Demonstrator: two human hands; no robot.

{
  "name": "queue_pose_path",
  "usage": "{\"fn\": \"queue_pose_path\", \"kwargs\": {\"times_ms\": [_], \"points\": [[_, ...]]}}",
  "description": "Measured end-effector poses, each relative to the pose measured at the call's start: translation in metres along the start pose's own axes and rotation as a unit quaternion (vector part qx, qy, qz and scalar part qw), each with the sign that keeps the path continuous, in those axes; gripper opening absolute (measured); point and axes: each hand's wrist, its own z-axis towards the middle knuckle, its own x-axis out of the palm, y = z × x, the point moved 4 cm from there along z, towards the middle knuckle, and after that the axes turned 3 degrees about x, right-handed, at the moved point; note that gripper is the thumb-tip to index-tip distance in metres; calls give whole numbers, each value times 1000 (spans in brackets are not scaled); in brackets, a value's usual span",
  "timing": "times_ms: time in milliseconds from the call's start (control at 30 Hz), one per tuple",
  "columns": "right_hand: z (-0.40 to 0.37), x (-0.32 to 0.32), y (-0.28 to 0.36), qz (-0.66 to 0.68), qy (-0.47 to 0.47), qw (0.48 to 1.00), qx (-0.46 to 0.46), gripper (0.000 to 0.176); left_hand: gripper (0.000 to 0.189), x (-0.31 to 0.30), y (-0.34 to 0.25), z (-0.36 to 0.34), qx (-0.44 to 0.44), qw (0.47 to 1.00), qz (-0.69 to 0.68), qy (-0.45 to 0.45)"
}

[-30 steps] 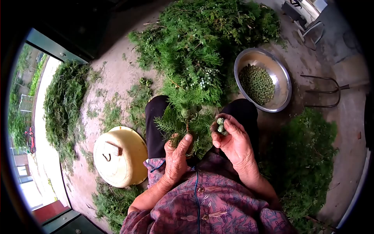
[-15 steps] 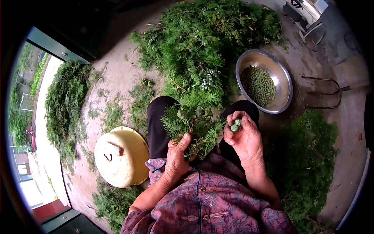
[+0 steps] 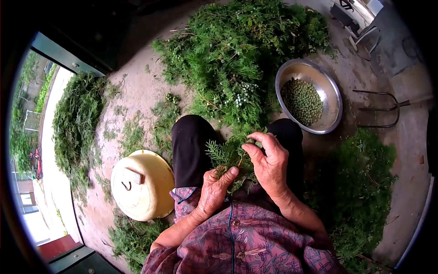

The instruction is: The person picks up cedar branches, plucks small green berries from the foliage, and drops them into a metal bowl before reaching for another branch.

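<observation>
My left hand point(image 3: 215, 189) is closed around the lower stems of a leafy green conifer sprig point(image 3: 224, 153), held low between my knees. My right hand point(image 3: 271, 166) has its thumb and fingers pinched at the sprig's upper right side. Small green cones point(image 3: 257, 143) show at those fingertips, partly covered by the fingers. Beyond my right knee a steel bowl point(image 3: 327, 89) holds a heap of similar small green cones point(image 3: 302, 102).
A large pile of conifer branches point(image 3: 228, 59) lies ahead, with more cuttings point(image 3: 356, 182) to the right and another heap point(image 3: 77, 118) at far left. An overturned yellow basin point(image 3: 148, 196) sits left of my knee. A metal fork point(image 3: 396, 109) lies beyond the bowl.
My right hand has moved left, from beside the sprig onto its upper part, still with green cones at its fingers. The sprig has tilted and sits slightly lower in my left hand.
</observation>
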Motion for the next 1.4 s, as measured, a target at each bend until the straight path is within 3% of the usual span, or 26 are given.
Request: {"fn": "queue_pose_path", "kwargs": {"times_ms": [33,100,167,200,400,500,533,567,633,767,900,967,1033,1067,1100,1200,1233,1300,1367,1400], "points": [[0,-1,-5,11,-5,1000,24,20,18,-1,-1,0,-8,1000,-9,-1],[-2,-1,-14,180,24,965,190,15,18,0,-2,-1,-24,999,-28,-4],[-6,4,-26,365,34,871,327,14,18,2,-4,-1,-14,1000,-21,-5],[-7,6,-28,404,40,849,338,16,18,3,-5,-1,-11,1000,-28,-2],[-13,8,-36,430,3,820,378,21,20,3,-5,-1,-9,1000,-27,-4],[-8,0,-50,462,-79,780,414,22,21,0,-3,-7,-27,999,-24,-5],[4,-17,-68,452,-87,834,305,20,21,-1,-4,-10,-37,999,-21,-8],[13,-34,-65,432,-130,846,282,16,19,-1,-5,-11,-51,998,-42,-15],[21,-47,-69,455,-116,846,254,13,17,-1,-6,-13,-78,993,-84,-31],[30,-66,-83,535,-132,782,291,8,22,6,-15,-10,-72,995,-57,-32],[53,-117,-131,578,-281,701,309,14,22,0,-17,-8,-34,998,30,-31],[76,-144,-146,621,-247,693,270,23,19,3,-18,-7,-42,998,27,-32],[93,-169,-150,583,-247,738,233,37,18,3,-16,-7,-46,998,31,-17],[98,-178,-144,563,-261,750,228,38,17,6,-15,-7,-46,998,-6,-42],[101,-185,-142,545,-273,761,224,39,19,9,-20,-6,-3,999,41,-28],[107,-213,-176,545,-298,749,228,37,28,6,-15,-5,-49,998,-36,10],[106,-216,-178,538,-333,737,236,33,28,14,-17,-6,-43,997,-35,-48],[96,-205,-163,473,-361,772,225,27,28,11,-9,-3,-29,998,-27,-48],[80,-168,-112,402,-164,889,145,16,29,12,-11,-2,-35,999,-35,-20],[67,-143,-84,355,-87,916,165,12,30,13,-11,-1,-39,998,-39,-6]]}}
